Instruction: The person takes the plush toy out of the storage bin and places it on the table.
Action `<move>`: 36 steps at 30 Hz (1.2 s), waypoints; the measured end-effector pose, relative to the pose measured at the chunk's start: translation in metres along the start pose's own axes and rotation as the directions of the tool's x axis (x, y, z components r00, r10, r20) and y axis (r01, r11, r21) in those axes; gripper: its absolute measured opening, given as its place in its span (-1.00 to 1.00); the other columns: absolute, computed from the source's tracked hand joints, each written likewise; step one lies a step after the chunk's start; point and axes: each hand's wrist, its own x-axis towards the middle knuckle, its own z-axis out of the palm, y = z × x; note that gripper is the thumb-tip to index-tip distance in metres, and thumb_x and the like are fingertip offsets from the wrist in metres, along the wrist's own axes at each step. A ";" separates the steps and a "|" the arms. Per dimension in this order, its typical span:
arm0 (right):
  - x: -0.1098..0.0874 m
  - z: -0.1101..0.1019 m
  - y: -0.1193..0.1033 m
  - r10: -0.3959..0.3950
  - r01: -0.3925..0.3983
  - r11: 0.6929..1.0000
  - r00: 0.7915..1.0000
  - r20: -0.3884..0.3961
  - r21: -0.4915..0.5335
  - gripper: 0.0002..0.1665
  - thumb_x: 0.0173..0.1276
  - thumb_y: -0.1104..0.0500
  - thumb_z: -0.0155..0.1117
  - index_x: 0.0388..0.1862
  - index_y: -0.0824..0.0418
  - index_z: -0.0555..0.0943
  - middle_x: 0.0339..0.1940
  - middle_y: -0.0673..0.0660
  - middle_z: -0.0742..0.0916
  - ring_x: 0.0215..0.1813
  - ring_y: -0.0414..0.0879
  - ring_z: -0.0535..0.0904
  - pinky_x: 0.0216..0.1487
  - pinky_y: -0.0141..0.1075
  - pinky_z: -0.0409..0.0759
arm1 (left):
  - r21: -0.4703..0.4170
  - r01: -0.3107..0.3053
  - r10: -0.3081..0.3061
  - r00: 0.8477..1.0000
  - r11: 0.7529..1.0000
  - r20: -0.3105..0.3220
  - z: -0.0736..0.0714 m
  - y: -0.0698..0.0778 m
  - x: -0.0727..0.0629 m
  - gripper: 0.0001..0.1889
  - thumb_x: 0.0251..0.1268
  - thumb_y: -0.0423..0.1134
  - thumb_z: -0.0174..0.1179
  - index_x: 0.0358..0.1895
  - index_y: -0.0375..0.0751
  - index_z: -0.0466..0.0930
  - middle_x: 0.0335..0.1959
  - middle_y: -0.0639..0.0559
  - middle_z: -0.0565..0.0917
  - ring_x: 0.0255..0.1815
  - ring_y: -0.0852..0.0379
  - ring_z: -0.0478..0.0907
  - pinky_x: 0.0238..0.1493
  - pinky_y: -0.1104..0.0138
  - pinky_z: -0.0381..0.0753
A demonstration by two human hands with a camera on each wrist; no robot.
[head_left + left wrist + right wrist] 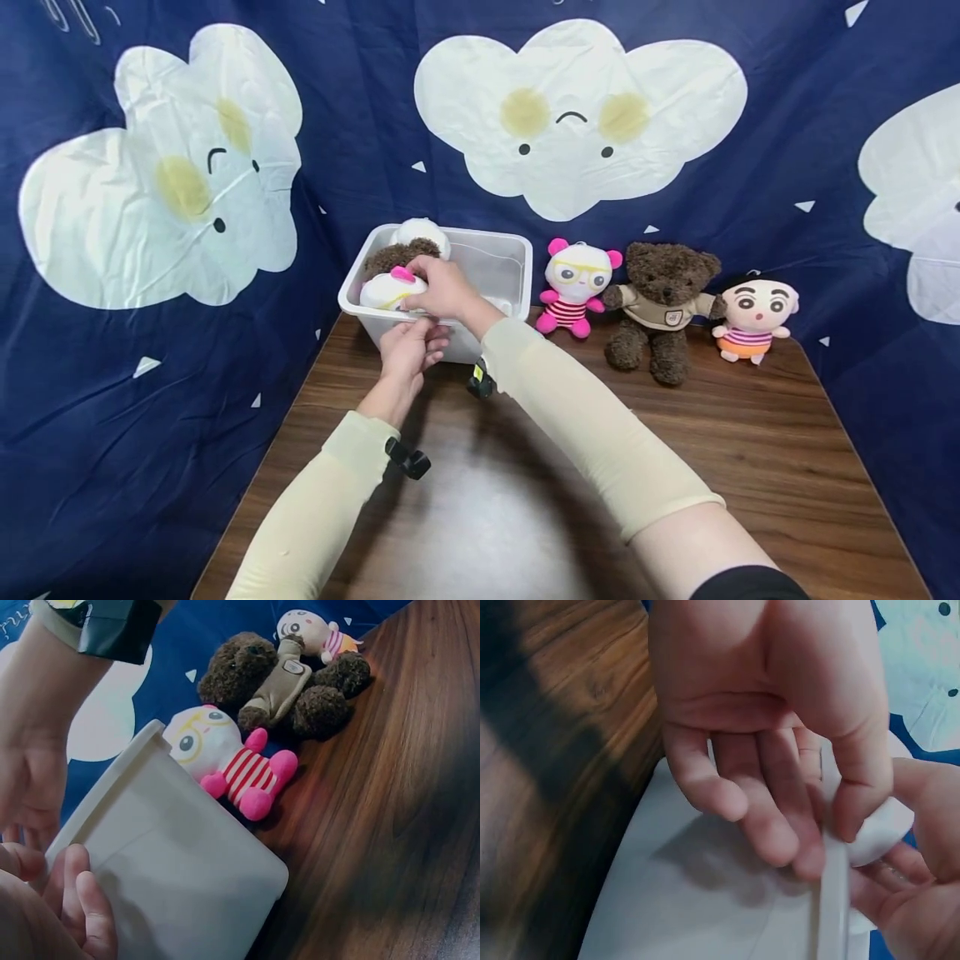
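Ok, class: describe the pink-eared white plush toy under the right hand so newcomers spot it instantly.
On the brown wooden table stands a grey plastic bin. Inside, at the front left, the person's right hand holds the white plush toy, the only one there showing a pink ear.

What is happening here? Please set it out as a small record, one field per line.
Surface: wooden table
Container: pale bin, standing on the table
Right hand: holds a white-headed toy with pink on it, at the bin's near rim
Left hand: grips that rim
Also in the bin: brown fluffy toy, white rounded thing
Right of the bin: pink-and-white toy, brown teddy bear, striped-top doll
Backdrop: blue cloth with clouds
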 end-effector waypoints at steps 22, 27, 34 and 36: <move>-0.015 -0.037 0.004 -0.050 0.080 0.957 0.992 -0.115 0.277 -0.53 0.25 0.33 0.47 0.15 0.27 0.64 0.06 0.16 0.77 0.07 -0.08 0.70 0.16 -0.38 0.65 | -0.038 -0.025 0.023 0.998 0.999 -0.051 0.004 -0.002 -0.003 -0.85 0.32 -0.28 0.27 -0.16 -0.21 0.51 -0.48 0.02 0.81 -0.62 0.26 0.67 -0.65 0.51 0.62; -0.022 -0.046 0.008 -0.076 0.114 0.928 0.990 -0.118 0.355 -0.52 0.25 0.38 0.46 0.17 0.33 0.62 0.11 0.22 0.75 0.16 0.00 0.72 0.23 -0.34 0.67 | -0.045 -0.013 0.010 0.998 0.999 -0.057 0.003 -0.002 -0.002 -0.84 0.34 -0.29 0.25 -0.14 -0.19 0.47 -0.52 0.07 0.79 -0.64 0.27 0.67 -0.65 0.51 0.62; -0.035 -0.069 0.016 -0.106 0.167 0.871 0.982 -0.155 0.462 -0.54 0.27 0.40 0.45 0.16 0.33 0.61 0.10 0.22 0.74 0.13 0.04 0.74 0.15 -0.27 0.74 | -0.040 -0.008 0.006 0.999 0.999 -0.050 0.005 -0.002 -0.003 -0.82 0.33 -0.28 0.27 -0.14 -0.19 0.45 -0.50 0.04 0.80 -0.64 0.28 0.67 -0.64 0.51 0.62; -0.039 -0.079 0.019 -0.092 0.167 0.867 0.980 -0.178 0.469 -0.55 0.26 0.38 0.47 0.14 0.31 0.62 0.09 0.21 0.74 0.12 0.04 0.75 0.11 -0.26 0.76 | -0.034 -0.010 0.008 0.999 0.999 -0.048 0.005 -0.001 -0.002 -0.82 0.33 -0.27 0.28 -0.15 -0.18 0.47 -0.49 0.04 0.80 -0.64 0.28 0.67 -0.64 0.51 0.62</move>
